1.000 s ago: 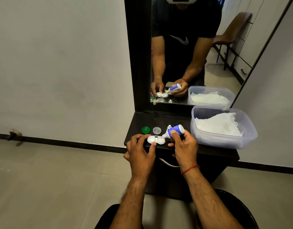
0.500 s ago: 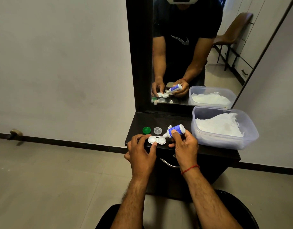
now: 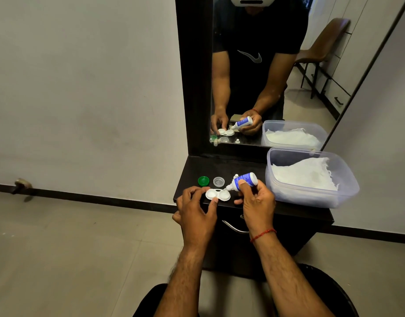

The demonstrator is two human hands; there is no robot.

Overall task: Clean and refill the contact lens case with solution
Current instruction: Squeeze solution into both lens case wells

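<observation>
Barely any movement: right hand [image 3: 257,203] still grips solution bottle [image 3: 246,179] over lens case [image 3: 217,194], left hand [image 3: 197,212] pinching it on dark table [image 3: 219,165] beneath mirror [image 3: 295,106].

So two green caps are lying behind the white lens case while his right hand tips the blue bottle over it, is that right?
Not quite: the head view shows one green cap and one clear cap. Both lie behind the white lens case while the right hand tips the blue bottle over it.

Our left hand [image 3: 197,212] pinches the lens case [image 3: 217,194], fingers curled; our right hand [image 3: 257,202], just right, grips the tilted bottle [image 3: 245,180].
</observation>
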